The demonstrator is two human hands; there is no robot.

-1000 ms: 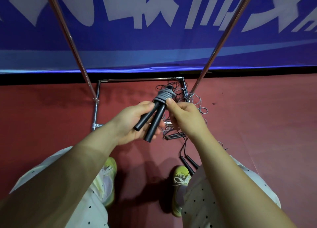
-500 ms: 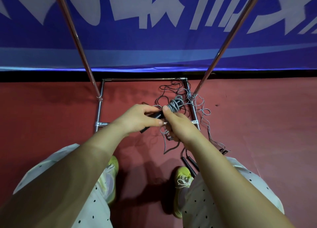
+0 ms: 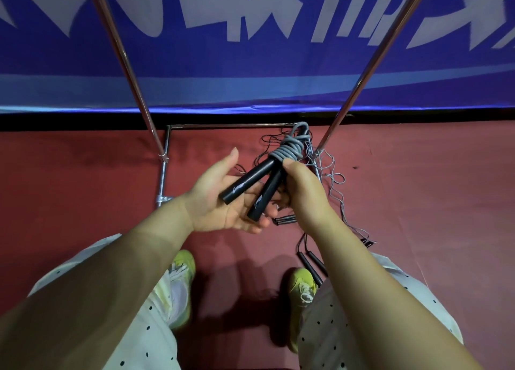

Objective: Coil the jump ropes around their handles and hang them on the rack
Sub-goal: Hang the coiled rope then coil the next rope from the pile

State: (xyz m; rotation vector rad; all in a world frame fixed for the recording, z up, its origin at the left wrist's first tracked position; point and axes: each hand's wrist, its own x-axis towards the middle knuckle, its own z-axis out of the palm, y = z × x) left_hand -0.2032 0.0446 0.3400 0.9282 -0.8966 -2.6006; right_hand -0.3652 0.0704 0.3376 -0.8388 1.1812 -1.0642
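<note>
The right hand [image 3: 302, 191] grips a jump rope [image 3: 288, 150] near the middle of the view, fingers curled round the place where its 2 black handles [image 3: 249, 181] meet the grey coil. The cord is wound in tight grey turns round the tops of the handles, with a loop sticking out toward 1 o'clock. The handles splay apart and point down toward 7 o'clock, each with a pale logo near its free end.

The left hand [image 3: 223, 199] lies palm up under the handles, fingers relaxed and spread, thumb raised toward 12 o'clock. The lower handle's end sits over its fingers; whether it touches the palm cannot be told.

Behind the hands, toward 12 o'clock, stands the rack [image 3: 231, 125]: a metal base frame on the red floor [image 3: 418, 202] with 2 shiny poles rising out of view at 11 and 1 o'clock. A tangle of loose ropes [image 3: 331, 174] lies on the floor at the base's right corner, trailing toward 4 o'clock, with more black handles [image 3: 309, 263] just beside the right shoe [image 3: 302, 286]. The left shoe [image 3: 181, 269] is at 7 o'clock, both yellow-green. A blue banner [image 3: 250, 77] with white lettering fills the top.
</note>
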